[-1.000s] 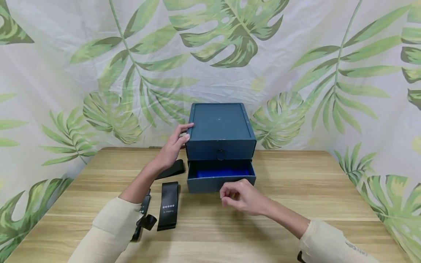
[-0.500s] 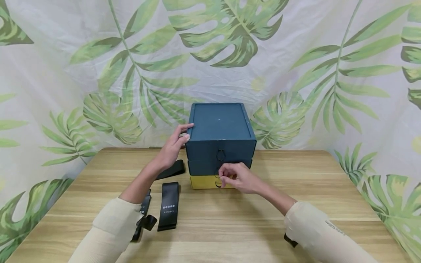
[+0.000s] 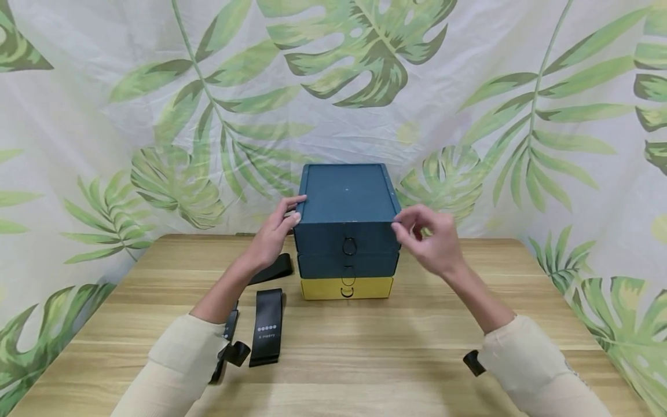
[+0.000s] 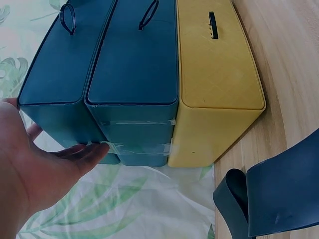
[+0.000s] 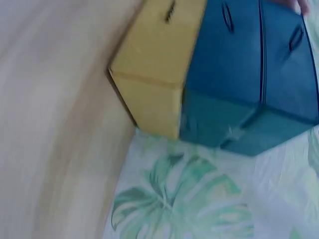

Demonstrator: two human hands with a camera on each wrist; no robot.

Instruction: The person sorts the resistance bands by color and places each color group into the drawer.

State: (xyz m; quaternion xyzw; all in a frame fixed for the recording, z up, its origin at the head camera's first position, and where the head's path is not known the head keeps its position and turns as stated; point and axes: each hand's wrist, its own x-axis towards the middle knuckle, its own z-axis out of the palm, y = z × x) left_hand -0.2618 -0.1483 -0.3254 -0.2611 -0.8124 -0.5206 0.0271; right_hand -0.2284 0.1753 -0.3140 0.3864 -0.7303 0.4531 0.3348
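A stack of two dark blue drawer boxes (image 3: 323, 237) over a yellow drawer box (image 3: 318, 288) stands on the table, all fronts flush and each with a black pull loop. My left hand (image 3: 271, 234) rests its fingers against the left side of the top blue box; the left wrist view shows the fingers (image 4: 89, 154) extended along its side wall. At the top box's front right corner is my right hand (image 3: 432, 240), fingers loosely curled and nothing visible in them. Whether its fingertips touch the corner is unclear. The right wrist view does not clearly show this hand.
Black resistance bands lie left of the stack: one marked X-Heavy (image 3: 267, 327), one behind it (image 3: 276, 268), and another partly under the left forearm (image 3: 231, 324). The wooden table (image 3: 396, 359) meets a leaf-print cloth (image 3: 469, 87) at the back.
The middle blue drawer, pulled out one second ago with something bright blue inside, has been pushed in. My right hand has moved up and right from its front. My left hand stays put.
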